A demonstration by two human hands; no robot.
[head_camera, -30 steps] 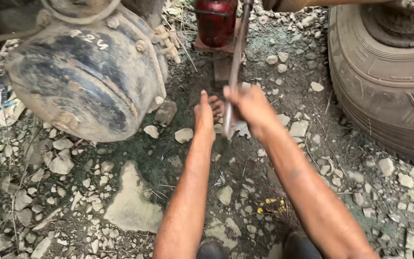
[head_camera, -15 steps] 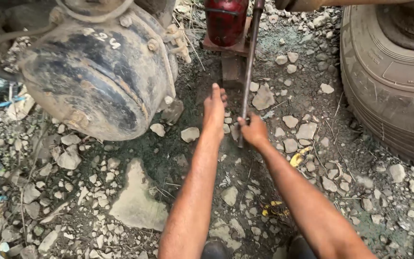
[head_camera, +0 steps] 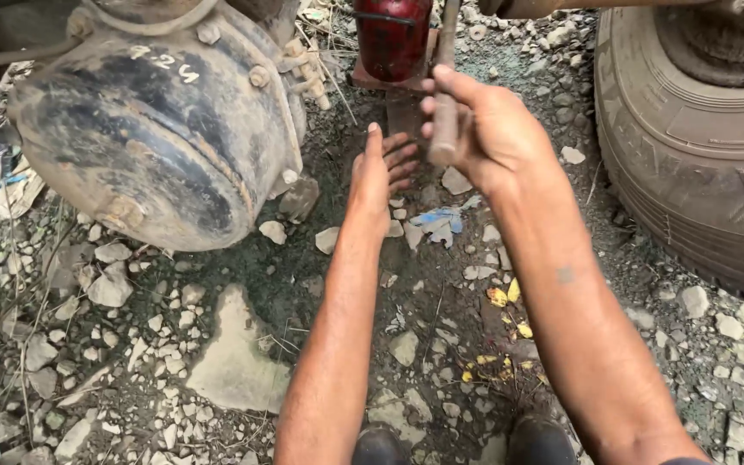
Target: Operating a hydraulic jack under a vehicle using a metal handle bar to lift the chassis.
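My right hand [head_camera: 497, 129] is closed around the lower end of a rusty metal rod [head_camera: 446, 82] that runs up out of the top of the view. The rod stands beside a red bottle jack [head_camera: 392, 36] on a flat base. My left hand [head_camera: 381, 176] reaches forward with fingers spread, just left of the rod and in front of the jack, holding nothing. To the left, a large dark brake drum [head_camera: 152, 129] hangs above the gravel.
A big worn tyre [head_camera: 699, 146] fills the right side. The ground is dirt with loose stones, a flat pale rock [head_camera: 234, 357], yellow scraps [head_camera: 510, 301] and a blue scrap [head_camera: 437, 222]. My shoe tips [head_camera: 458, 443] show at the bottom edge.
My right hand has risen with the rod end, from near the ground to higher by the jack. My left hand stays spread in front of the jack.
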